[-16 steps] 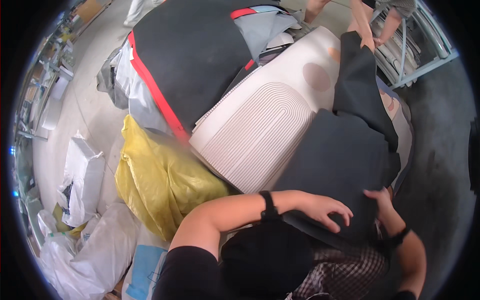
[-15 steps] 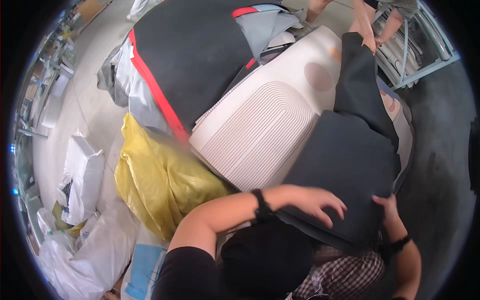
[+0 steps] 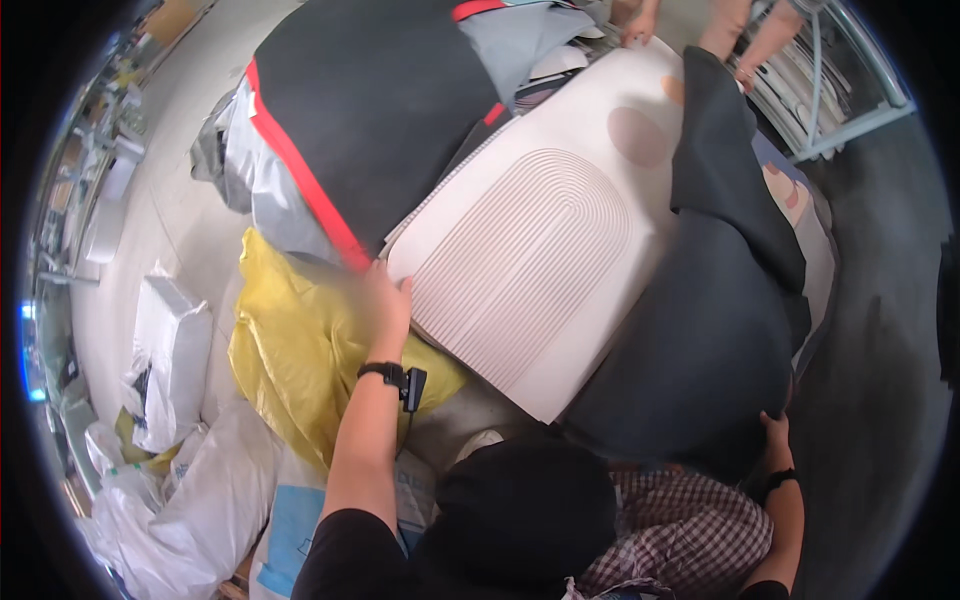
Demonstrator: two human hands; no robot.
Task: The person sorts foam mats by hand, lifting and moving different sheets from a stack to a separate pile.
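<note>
Left hand: my left hand (image 3: pixel 385 300) lies on the near left corner of the cream ribbed mat (image 3: pixel 530 270), fingers (image 3: pixel 402 292) curled loosely over its edge; I cannot tell whether they grip it or only press on it.
Right hand: my right hand (image 3: pixel 773 432) is at the lower right rim of the dark grey mat (image 3: pixel 700 360), fingers tucked against or under the cloth, so how they stand is hidden.
Where the mats are: the cream ribbed mat lies flat on top of the heap, and the dark grey mat is draped over its right side, running from the far end down to my right hand.
Done so far: I judge the dark mat about half drawn across; the right part of the cream mat is covered.
Left to do: the ribbed left half and the near corner are uncovered, and the dark mat has folds near its far end.
Edges: the near cream corner overhangs the yellow bag (image 3: pixel 290 350); the black mat with a red edge (image 3: pixel 370 110) overlaps the far left side.
Open room: to my left, white sacks (image 3: pixel 170 350) crowd the floor; to my right, dark floor (image 3: pixel 880 330) lies open beside the heap.
Far end: another person's hands (image 3: pixel 640 25) are at the far edge, near a blue metal rack (image 3: pixel 850 110).
</note>
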